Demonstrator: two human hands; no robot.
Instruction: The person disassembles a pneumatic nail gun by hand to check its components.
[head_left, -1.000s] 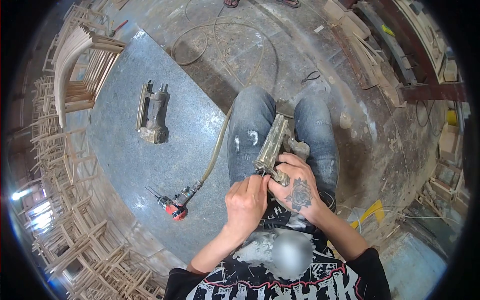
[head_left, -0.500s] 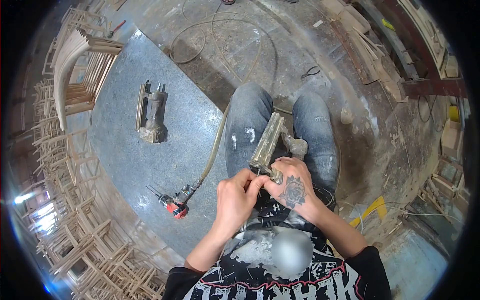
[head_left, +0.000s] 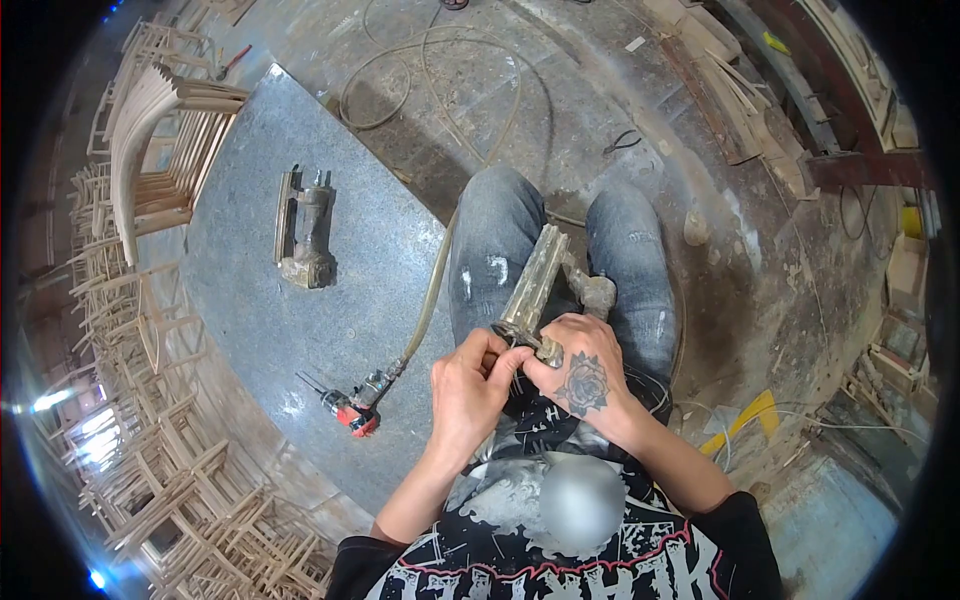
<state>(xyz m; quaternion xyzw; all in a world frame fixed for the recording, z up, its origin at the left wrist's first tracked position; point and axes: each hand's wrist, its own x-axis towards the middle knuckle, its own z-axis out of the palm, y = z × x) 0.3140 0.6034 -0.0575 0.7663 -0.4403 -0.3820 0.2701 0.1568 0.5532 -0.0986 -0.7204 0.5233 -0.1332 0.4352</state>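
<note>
Looks like mid-fiddle at the rear end of the nail gun [head_left: 540, 285] lying on the lap, centre frame. Right hand [head_left: 585, 375] is wrapped around the gun, left hand [head_left: 470, 390] has its fingers [head_left: 505, 362] pinched narrow at that end, on what I can't tell. Next move probably needs the gun held dead steady.

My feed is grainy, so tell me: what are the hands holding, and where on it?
Both hands grip a nail gun on the lap: right hand at its near end, left hand pinching beside it.
</note>
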